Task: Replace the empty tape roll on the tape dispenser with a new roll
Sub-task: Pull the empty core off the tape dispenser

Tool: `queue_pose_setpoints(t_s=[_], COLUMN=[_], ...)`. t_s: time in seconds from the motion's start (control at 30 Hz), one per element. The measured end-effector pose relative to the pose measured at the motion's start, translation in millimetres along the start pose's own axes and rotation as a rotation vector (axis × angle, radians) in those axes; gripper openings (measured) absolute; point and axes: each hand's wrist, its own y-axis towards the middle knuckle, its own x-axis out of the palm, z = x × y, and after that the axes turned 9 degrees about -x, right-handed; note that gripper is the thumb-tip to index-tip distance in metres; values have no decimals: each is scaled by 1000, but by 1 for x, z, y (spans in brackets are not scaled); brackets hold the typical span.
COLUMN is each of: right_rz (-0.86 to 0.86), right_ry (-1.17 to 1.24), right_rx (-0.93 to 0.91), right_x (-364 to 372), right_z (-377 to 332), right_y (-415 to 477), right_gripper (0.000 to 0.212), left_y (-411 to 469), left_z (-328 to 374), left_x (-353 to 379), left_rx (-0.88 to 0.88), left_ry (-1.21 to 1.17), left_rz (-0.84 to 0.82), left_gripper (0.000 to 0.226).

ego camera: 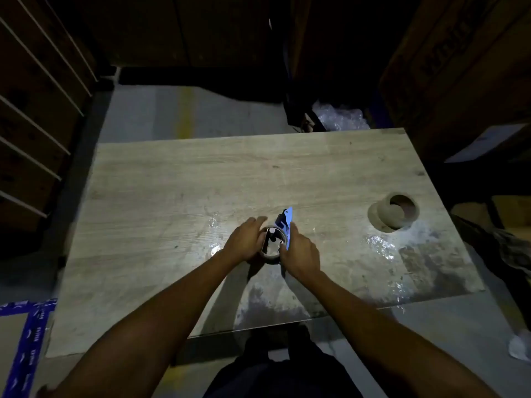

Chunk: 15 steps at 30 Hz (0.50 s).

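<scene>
A blue tape dispenser sits near the middle of the wooden table, with a tape roll on its hub. My left hand wraps the roll's left side. My right hand grips the dispenser's right side and handle. At the table's right lie two bare brown cardboard cores, one leaning against the other. The dispenser's lower part is hidden behind my hands.
Scraps of clear plastic film lie on the table's right part. Cardboard boxes stand at the back right and shelving at the left. Bubble wrap lies behind the table. Blue tape marks the floor at lower left.
</scene>
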Motion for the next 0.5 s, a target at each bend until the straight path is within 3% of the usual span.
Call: queue_pose_setpoints(t_s=[0.13, 0.3, 0.5], right_rz=[-25, -81, -116], right_ry=[-8, -85, -191], right_rx=[0, -9, -159], right_x=[1, -5, -15], right_z=[-1, 6, 23], right_y=[2, 12, 26], right_gripper=[58, 54, 55], left_y=[-6, -8, -7], left_z=[1, 3, 9], left_x=[3, 6, 9], left_rx=[-39, -46, -46], left_ry=[-67, -114, -152], left_rz=[-30, -3, -6], left_gripper=[30, 36, 41])
